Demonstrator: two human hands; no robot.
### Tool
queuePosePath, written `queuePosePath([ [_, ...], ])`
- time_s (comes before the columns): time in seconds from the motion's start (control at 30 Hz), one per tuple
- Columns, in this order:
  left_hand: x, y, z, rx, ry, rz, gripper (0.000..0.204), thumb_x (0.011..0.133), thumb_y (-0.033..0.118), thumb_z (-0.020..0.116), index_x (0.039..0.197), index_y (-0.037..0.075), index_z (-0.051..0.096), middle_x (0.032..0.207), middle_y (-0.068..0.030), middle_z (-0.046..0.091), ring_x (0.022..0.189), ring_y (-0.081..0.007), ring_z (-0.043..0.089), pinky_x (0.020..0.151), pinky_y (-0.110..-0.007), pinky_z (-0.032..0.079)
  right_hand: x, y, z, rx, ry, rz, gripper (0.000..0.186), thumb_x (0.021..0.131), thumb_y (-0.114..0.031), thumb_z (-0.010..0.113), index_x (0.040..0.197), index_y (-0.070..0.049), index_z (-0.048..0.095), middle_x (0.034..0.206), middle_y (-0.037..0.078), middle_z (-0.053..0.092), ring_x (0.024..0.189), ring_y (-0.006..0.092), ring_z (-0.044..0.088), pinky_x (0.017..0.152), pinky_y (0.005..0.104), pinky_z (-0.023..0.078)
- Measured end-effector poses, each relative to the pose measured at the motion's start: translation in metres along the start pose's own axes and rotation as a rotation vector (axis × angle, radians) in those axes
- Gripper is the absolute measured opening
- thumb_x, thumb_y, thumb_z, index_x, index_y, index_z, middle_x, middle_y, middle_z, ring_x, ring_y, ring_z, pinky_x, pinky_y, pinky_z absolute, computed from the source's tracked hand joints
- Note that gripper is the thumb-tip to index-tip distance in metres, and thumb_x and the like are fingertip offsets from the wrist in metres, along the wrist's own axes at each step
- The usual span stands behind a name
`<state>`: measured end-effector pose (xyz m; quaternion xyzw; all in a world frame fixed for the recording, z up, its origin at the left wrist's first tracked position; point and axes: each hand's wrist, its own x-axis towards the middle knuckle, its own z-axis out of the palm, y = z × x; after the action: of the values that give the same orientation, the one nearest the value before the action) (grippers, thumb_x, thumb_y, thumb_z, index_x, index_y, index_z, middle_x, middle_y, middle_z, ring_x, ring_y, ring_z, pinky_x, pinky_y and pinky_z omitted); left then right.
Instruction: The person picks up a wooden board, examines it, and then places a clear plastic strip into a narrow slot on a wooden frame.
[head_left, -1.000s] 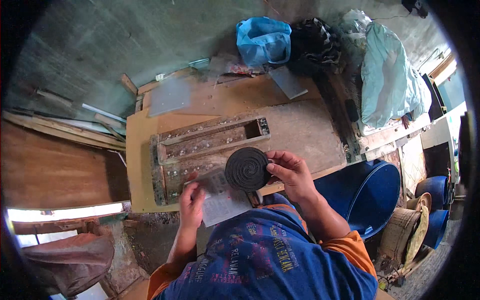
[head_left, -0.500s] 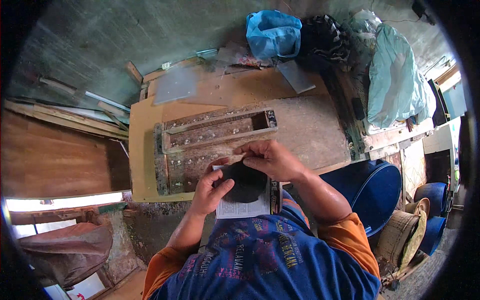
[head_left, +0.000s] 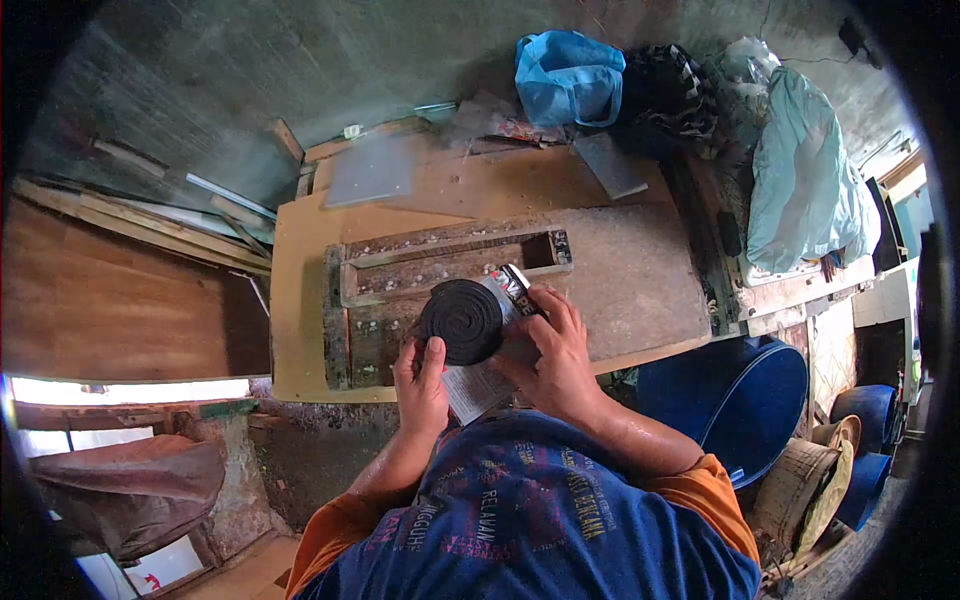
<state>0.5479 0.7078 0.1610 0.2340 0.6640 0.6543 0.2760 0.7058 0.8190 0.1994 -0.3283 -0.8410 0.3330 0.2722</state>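
By the bench (head_left: 640, 270), our left hand (head_left: 422, 395) pinches black coil (head_left: 462, 322) over printed packet (head_left: 478, 392); our right hand (head_left: 555, 365) at packet's edge, can't tell if gripping.

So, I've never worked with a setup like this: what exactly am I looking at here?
There's no machine: these are a person's own bare hands, seen from above by a wide fisheye camera on the head, which bends straight edges. The left hand holds a black spiral coil, apparently a mosquito coil. The right hand is at a flat printed carton partly behind it; how firmly it grips is unclear. Beyond them, on the worktable, lies a long wooden frame, with a light-blue bag toward the back.
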Motion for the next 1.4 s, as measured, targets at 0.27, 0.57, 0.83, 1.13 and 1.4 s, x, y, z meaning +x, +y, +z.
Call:
queuePosePath([
  [0.27, -0.004, -0.002, -0.014, 0.063, -0.089, -0.004, 0.025, 0.093, 0.029, 0.062, 0.097, 0.004, 0.062, 0.088, 0.0011, 0.061, 0.081, -0.0088, 0.053, 0.074, -0.026, 0.042, 0.002, 0.003, 0.000, -0.041, -0.075, 0.037, 0.025, 0.072, -0.021, 0.077, 0.089, -0.007, 0.065, 0.140, 0.019, 0.041, 0.135, 0.0416, 0.030, 0.111, 0.0576, 0.018],
  [0.57, -0.011, -0.010, -0.017, 0.001, -0.280, -0.072, 0.019, 0.090, 0.017, 0.067, 0.097, -0.001, 0.066, 0.092, -0.0022, 0.068, 0.084, -0.0084, 0.057, 0.077, -0.026, 0.045, 0.024, -0.004, -0.011, -0.097, -0.029, -0.028, 0.016, 0.077, -0.018, 0.071, 0.090, -0.010, 0.067, 0.120, 0.010, 0.059, 0.115, 0.0283, 0.051, 0.102, 0.0457, 0.026],
  [0.83, -0.009, -0.009, -0.007, -0.288, -0.097, -0.121, 0.021, 0.091, 0.018, 0.065, 0.103, 0.001, 0.066, 0.100, -0.0029, 0.067, 0.091, -0.0116, 0.059, 0.082, -0.028, 0.046, 0.011, -0.007, 0.003, -0.089, -0.068, -0.042, 0.020, 0.077, -0.021, 0.073, 0.091, -0.008, 0.067, 0.125, 0.013, 0.055, 0.122, 0.0330, 0.047, 0.107, 0.0530, 0.023],
  [1.13, -0.015, -0.016, -0.011, -0.173, -0.192, -0.079, 0.024, 0.090, 0.009, 0.065, 0.114, 0.003, 0.063, 0.109, -0.0039, 0.066, 0.098, -0.0130, 0.060, 0.089, -0.030, 0.047, 0.011, -0.005, 0.019, 0.020, -0.070, 0.064, 0.019, 0.077, -0.019, 0.074, 0.091, -0.007, 0.068, 0.133, 0.014, 0.050, 0.136, 0.0343, 0.034, 0.113, 0.0618, 0.005],
  [1.4, -0.017, -0.017, -0.005, -0.158, -0.140, -0.033, 0.024, 0.090, 0.010, 0.066, 0.112, 0.001, 0.063, 0.109, -0.0034, 0.065, 0.098, -0.0130, 0.059, 0.089, -0.030, 0.046, 0.004, 0.001, 0.026, -0.038, -0.106, 0.050, 0.020, 0.079, -0.022, 0.072, 0.090, -0.007, 0.070, 0.135, 0.014, 0.049, 0.138, 0.0356, 0.032, 0.109, 0.0685, 0.001],
])
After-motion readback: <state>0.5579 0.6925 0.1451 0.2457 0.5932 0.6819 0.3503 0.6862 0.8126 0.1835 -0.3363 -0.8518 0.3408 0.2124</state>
